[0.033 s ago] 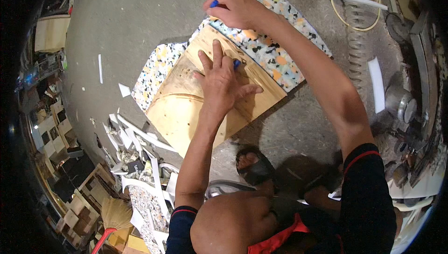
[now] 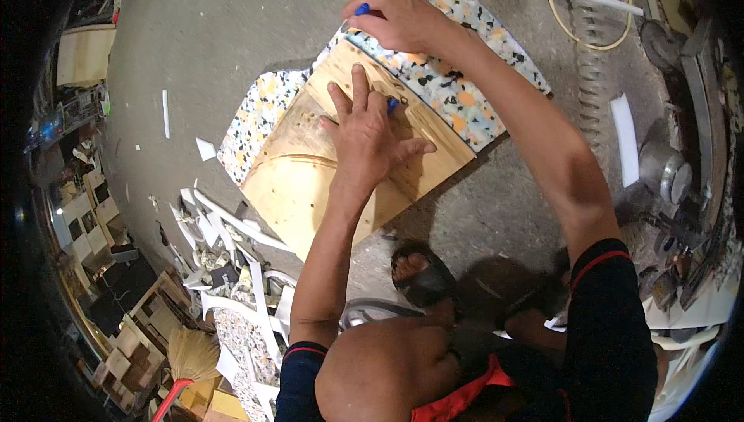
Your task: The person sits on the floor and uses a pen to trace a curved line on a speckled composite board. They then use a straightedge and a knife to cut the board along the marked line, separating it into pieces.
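Note:
My left hand (image 2: 363, 139) lies on a square plywood board (image 2: 291, 197), fingers spread and pressing it down. Beside its index finger a small blue piece (image 2: 393, 103) shows, like a pen cap; whether the fingers grip it is hidden. Under the board lies a speckled foam sheet (image 2: 465, 73) in white, orange, black and blue, sticking out on the far and left sides. At the board's far corner my right hand (image 2: 399, 19) is closed on a slim blue-ended pen (image 2: 362, 10). Its tip is hard to make out. A thin bluish line runs along the board's right edge.
White foam offcuts (image 2: 221, 224) and another speckled foam piece (image 2: 240, 344) lie at the lower left, near a straw broom (image 2: 192, 352). A coiled hose (image 2: 593, 81) and metal machine parts (image 2: 670, 174) stand at the right. My sandalled foot (image 2: 418, 271) is close to the board.
My right hand with the pen has shifted slightly right and nearer to me by the board's far corner. The left hand stays in place on the board.

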Action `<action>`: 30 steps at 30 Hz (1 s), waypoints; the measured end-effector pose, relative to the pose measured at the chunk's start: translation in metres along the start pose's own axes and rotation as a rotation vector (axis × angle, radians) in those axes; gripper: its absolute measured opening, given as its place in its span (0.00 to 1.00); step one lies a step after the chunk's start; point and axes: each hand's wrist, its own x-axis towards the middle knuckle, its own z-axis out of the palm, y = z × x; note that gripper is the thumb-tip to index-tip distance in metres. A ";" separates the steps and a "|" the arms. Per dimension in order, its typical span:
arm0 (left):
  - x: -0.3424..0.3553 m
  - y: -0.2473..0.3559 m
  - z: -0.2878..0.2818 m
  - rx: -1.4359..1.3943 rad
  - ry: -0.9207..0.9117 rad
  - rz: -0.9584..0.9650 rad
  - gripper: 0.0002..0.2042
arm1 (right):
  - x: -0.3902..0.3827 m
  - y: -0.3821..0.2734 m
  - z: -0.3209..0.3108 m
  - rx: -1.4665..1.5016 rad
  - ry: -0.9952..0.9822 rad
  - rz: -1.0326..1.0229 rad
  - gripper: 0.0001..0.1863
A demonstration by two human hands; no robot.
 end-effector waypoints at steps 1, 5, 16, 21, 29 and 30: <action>0.000 -0.001 0.002 0.000 0.021 0.013 0.45 | -0.012 0.001 -0.002 0.007 -0.018 0.025 0.14; -0.002 -0.008 0.009 -0.041 0.078 0.052 0.47 | -0.040 -0.002 -0.006 -0.001 -0.033 0.034 0.14; 0.004 -0.009 0.011 -0.028 0.114 0.096 0.50 | -0.194 -0.050 -0.082 -0.073 -0.196 0.103 0.15; 0.004 -0.003 0.006 -0.009 0.058 0.060 0.50 | -0.251 -0.087 -0.119 -0.141 -0.297 0.210 0.15; 0.005 -0.006 0.007 -0.044 0.018 0.045 0.50 | -0.208 -0.089 -0.126 -0.081 -0.335 0.270 0.11; 0.005 -0.007 0.007 -0.062 0.052 0.066 0.50 | -0.199 -0.085 -0.126 -0.059 -0.370 0.309 0.12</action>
